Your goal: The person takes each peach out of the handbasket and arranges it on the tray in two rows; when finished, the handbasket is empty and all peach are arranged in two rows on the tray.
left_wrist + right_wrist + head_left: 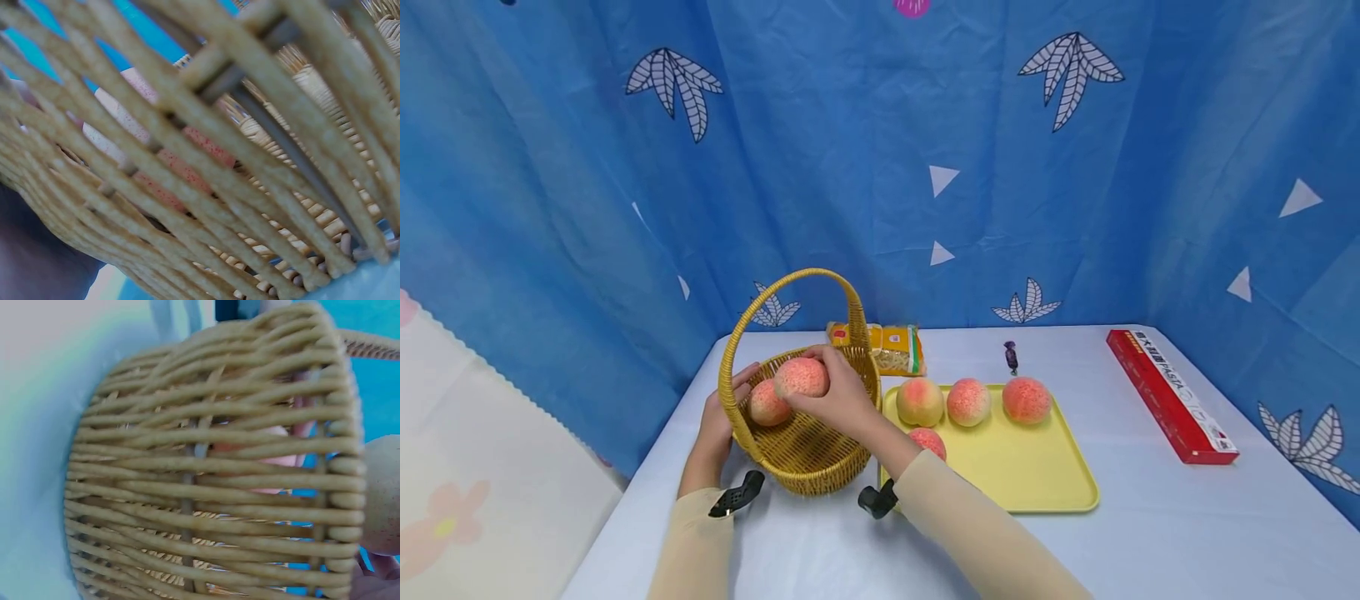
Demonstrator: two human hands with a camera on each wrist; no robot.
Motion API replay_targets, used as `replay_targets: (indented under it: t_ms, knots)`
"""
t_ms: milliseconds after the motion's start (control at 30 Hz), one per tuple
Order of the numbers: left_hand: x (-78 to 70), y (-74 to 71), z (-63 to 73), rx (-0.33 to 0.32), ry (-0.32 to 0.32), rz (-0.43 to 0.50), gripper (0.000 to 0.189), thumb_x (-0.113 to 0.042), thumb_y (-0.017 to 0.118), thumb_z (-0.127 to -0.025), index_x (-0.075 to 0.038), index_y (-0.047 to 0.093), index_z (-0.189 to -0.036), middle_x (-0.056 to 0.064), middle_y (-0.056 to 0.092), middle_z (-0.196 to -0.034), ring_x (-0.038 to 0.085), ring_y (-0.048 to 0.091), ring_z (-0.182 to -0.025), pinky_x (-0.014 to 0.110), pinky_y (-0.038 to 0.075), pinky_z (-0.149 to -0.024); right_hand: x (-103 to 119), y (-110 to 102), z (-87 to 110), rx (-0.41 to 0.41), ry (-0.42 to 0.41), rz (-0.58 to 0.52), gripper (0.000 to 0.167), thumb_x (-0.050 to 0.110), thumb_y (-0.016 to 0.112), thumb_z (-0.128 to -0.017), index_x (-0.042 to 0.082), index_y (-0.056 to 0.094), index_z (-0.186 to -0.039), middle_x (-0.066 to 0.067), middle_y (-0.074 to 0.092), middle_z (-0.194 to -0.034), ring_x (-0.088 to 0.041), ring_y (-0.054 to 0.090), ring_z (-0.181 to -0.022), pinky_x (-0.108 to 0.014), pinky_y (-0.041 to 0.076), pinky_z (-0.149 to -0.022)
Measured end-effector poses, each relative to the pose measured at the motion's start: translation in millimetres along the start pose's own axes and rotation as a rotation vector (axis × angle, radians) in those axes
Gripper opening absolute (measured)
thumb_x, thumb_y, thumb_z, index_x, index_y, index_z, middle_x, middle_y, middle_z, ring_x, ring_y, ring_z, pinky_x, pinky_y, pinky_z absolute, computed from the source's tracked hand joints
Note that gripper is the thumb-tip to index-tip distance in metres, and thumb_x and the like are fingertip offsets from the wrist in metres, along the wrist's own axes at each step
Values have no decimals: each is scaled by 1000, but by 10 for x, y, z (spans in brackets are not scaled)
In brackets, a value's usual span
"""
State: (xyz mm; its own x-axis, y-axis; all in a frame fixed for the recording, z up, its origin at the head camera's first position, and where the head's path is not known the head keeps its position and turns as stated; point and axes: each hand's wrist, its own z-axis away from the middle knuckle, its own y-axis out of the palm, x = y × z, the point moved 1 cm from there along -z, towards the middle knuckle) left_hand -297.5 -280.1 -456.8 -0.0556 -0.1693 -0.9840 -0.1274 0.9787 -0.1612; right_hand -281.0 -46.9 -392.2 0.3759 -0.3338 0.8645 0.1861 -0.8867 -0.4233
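Observation:
My right hand [838, 396] grips a pinkish-red peach [802, 377] over the yellow wicker basket [820, 482], thumb below and fingers behind it. Within the basket, toward its left side, sits another peach [767, 405]. My left hand [718, 421] holds the basket's left rim, with fingers reaching over the edge beside the upright handle. Through the weave in the left wrist view, a peach [187, 169] shows in strips. In the right wrist view, the gripped peach [384, 494] appears past the basket rim.
Right of the basket lies a yellow tray [1015, 467] bearing several peaches. Behind the basket is an orange pasta bag [898, 350]. A small purple-wrapped candy [1011, 357] lies behind the tray, and a red pasta box [1172, 398] lies at the right. Blue curtain borders the table's back.

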Motion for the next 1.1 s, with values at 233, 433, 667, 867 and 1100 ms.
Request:
replay_targets:
  t_ms: [233,433,667,867,1100]
  knots:
    - [20,-7,-1,2,-5,12,48,-36,45,-106,-20,45,-152,0,38,-162,22,22,-155,51,15,-126,21,-72,130,-14,-16,-75,66,39,82,-80,28,45,-134,0,49,-134,-20,57,-117,-41,56,-94]
    - [-15,-4,13,8,-8,6,48,-33,44,-106,-21,44,-152,-1,37,-162,20,23,-155,50,14,-127,52,-180,261,-15,11,-135,66,39,83,-80,34,44,-132,3,46,-133,-19,55,-118,-42,56,-94]
    - [-36,-9,7,12,-16,13,48,-28,43,-107,-19,42,-153,1,35,-163,23,22,-155,51,14,-126,57,-317,393,-31,8,-188,64,32,85,-79,29,45,-129,0,46,-131,-22,56,-117,-42,57,-93]
    - [-31,-10,9,17,-18,16,48,-27,43,-106,-17,42,-153,2,34,-163,22,22,-155,49,14,-127,-18,-433,514,-31,38,-220,63,31,84,-80,29,46,-131,1,47,-134,-23,56,-119,-43,56,-94]
    - [-13,-2,31,18,10,8,49,-33,44,-106,-20,44,-152,0,37,-162,23,24,-154,52,15,-126,-107,-600,628,-22,60,-259,64,27,82,-83,28,44,-135,-1,48,-140,-25,55,-125,-43,56,-95]
